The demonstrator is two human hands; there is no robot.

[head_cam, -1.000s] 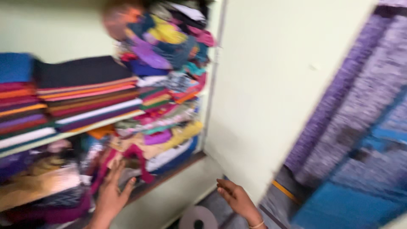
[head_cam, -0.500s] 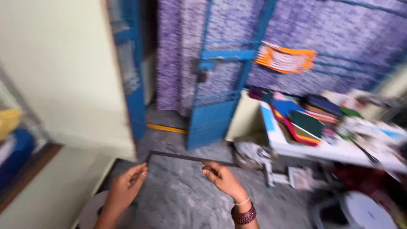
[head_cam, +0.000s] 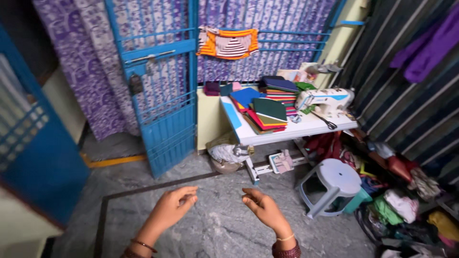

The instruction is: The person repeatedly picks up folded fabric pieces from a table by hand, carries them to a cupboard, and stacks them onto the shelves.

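Left hand: the left hand is hovering low and near, over the grey stone floor, fingers loosely curled and apart, gripping nothing.
Right hand: the right hand is hanging just right of it, palm turned inward, fingers half bent and slack, also holding nothing; the two are near each other but not touching.
Nearest thing: the thin dark strip inlaid in the floor is lying just beyond the fingertips, on the floor between the hands and the blue metal grille gate.
Direction: its long axis is running left to right and rising slightly toward the far right, pointing at the foot of the white table; at its left end it is turning toward the near edge.
Surroundings: a stack of folded coloured cloth and a white sewing machine are sitting on the table; a pale grey plastic stool is standing to the right.
Risk: in my judgement, the stool and the heaped cloth bundles on the right are crowding the floor, so a step that way could be catching a foot.
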